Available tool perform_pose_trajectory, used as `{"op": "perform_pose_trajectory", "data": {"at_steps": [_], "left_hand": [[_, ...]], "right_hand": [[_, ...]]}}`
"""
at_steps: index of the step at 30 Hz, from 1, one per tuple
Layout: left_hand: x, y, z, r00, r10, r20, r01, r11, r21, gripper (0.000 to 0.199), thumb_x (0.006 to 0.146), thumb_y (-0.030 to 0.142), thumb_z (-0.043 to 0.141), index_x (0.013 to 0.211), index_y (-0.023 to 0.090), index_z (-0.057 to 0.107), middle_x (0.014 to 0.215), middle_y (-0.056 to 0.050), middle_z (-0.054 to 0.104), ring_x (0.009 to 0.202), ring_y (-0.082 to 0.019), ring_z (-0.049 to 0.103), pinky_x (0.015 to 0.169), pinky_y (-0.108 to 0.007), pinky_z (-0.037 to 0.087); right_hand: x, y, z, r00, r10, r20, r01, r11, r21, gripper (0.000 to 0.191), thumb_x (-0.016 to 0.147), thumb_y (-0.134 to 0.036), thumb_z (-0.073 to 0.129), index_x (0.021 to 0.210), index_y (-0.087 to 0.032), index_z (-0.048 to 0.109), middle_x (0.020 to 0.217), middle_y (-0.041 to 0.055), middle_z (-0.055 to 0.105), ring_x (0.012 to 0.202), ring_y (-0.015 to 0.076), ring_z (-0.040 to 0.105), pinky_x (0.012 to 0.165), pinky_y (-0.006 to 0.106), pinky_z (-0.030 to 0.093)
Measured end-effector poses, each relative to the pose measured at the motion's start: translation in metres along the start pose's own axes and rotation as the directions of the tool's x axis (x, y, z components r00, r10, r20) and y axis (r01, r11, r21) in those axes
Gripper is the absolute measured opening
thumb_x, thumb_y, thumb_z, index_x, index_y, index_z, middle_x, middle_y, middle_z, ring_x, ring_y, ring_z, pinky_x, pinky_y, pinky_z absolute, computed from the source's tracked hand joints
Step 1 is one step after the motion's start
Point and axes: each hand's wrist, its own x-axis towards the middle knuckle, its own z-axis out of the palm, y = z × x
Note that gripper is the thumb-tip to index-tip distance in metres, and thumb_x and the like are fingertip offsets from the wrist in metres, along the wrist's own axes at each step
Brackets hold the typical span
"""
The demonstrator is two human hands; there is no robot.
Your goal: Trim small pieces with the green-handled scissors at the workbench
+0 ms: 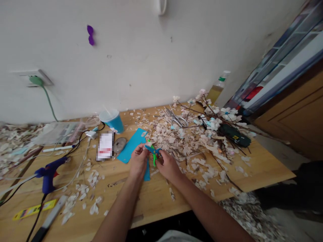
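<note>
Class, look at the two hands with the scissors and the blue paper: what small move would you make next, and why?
Probably close the blades for a short snip. The right hand holds small green-and-blue scissors, whose blades meet the blue paper strip that the left hand pinches above the wooden table. How far any cut has gone cannot be told.

My hands: two, left hand (138, 160) and right hand (168, 164). Scissors: two, green-blue scissors (152, 153) between my hands, metal scissors (177, 119) farther back. Blue paper pieces: two, blue sheet (131, 145), blue strip (147, 172). One glue gun (49, 172), blue cup (112, 120), bottle (218, 88). Paper petals (181, 137): too many to count.
</note>
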Motion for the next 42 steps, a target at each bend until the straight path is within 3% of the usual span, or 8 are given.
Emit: {"op": "perform_pose_trajectory", "data": {"at_steps": [4,8,15,22,29,32,38,42], "left_hand": [[0.0,-0.002,-0.001,1.0,0.026,0.009,-0.026,0.999,0.031,0.025,0.065,0.031,0.085,0.079,0.018,0.07,0.077,0.0,0.067,0.066,-0.009,0.059,0.063,-0.019,0.046],[0.0,-0.005,-0.006,0.999,0.044,0.031,-0.049,0.984,0.169,0.021,0.071,0.033,0.08,0.083,0.019,0.071,0.077,0.0,0.068,0.065,-0.009,0.058,0.064,-0.02,0.046],[0.004,0.008,-0.012,0.994,0.064,0.09,-0.092,0.926,0.365,0.024,0.071,0.036,0.08,0.084,0.017,0.072,0.075,-0.001,0.07,0.065,-0.011,0.06,0.064,-0.02,0.048],[0.006,0.011,-0.016,0.987,0.065,0.146,-0.122,0.899,0.42,0.024,0.07,0.032,0.08,0.087,0.017,0.073,0.08,-0.002,0.072,0.068,-0.012,0.063,0.067,-0.021,0.049],[0.005,0.014,-0.013,0.983,0.042,0.18,-0.118,0.892,0.437,0.022,0.07,0.034,0.079,0.083,0.016,0.073,0.069,-0.001,0.069,0.063,-0.012,0.061,0.064,-0.021,0.047],[0.004,0.013,-0.013,0.981,0.015,0.193,-0.099,0.896,0.432,0.023,0.071,0.035,0.079,0.084,0.017,0.072,0.072,-0.002,0.07,0.065,-0.013,0.062,0.066,-0.022,0.049],[0.006,0.011,-0.015,0.972,0.012,0.234,-0.102,0.919,0.38,0.025,0.076,0.038,0.075,0.09,0.017,0.071,0.083,-0.004,0.071,0.073,-0.015,0.066,0.072,-0.027,0.053],[0.006,0.013,-0.012,0.978,0.042,0.206,-0.121,0.916,0.383,0.026,0.071,0.038,0.079,0.085,0.017,0.071,0.083,-0.004,0.071,0.074,-0.016,0.065,0.072,-0.027,0.054]], "right_hand": [[0.001,0.001,-0.001,1.0,-0.009,-0.005,0.009,1.0,0.02,0.022,0.082,-0.022,0.053,0.104,-0.02,0.057,0.089,0.0063,0.063,0.08,0.0202,0.059,0.07,0.03,0.045],[0.001,0.0,-0.002,1.0,-0.022,0.004,0.021,0.999,0.044,0.03,0.078,-0.022,0.058,0.108,-0.019,0.055,0.092,0.0068,0.062,0.081,0.0201,0.059,0.072,0.03,0.045],[-0.001,0.0,-0.005,0.999,-0.038,0.02,0.037,0.999,0.026,0.024,0.08,-0.019,0.054,0.104,-0.019,0.056,0.095,0.0078,0.061,0.088,0.0213,0.06,0.076,0.031,0.047],[-0.001,-0.002,-0.008,0.999,-0.053,0.005,0.053,0.998,0.033,0.025,0.078,-0.019,0.056,0.104,-0.018,0.055,0.095,0.0076,0.06,0.085,0.0209,0.059,0.074,0.031,0.047],[0.0,0.0,-0.006,0.999,-0.028,-0.015,0.029,0.999,0.03,0.022,0.08,-0.017,0.053,0.103,-0.02,0.055,0.094,0.0071,0.061,0.087,0.0207,0.06,0.077,0.031,0.047],[-0.001,0.002,-0.006,0.998,-0.042,-0.039,0.043,0.999,0.029,0.029,0.078,-0.018,0.055,0.107,-0.019,0.053,0.101,0.0092,0.06,0.093,0.022,0.059,0.081,0.033,0.048],[-0.001,0.007,-0.005,0.997,-0.053,-0.049,0.054,0.998,0.012,0.024,0.083,-0.019,0.05,0.106,-0.017,0.054,0.099,0.0103,0.06,0.09,0.0222,0.06,0.08,0.034,0.05],[-0.002,0.011,-0.002,0.997,-0.061,-0.054,0.06,0.998,-0.014,0.03,0.081,-0.018,0.051,0.111,-0.016,0.053,0.104,0.0129,0.059,0.094,0.0241,0.059,0.083,0.037,0.05]]}}
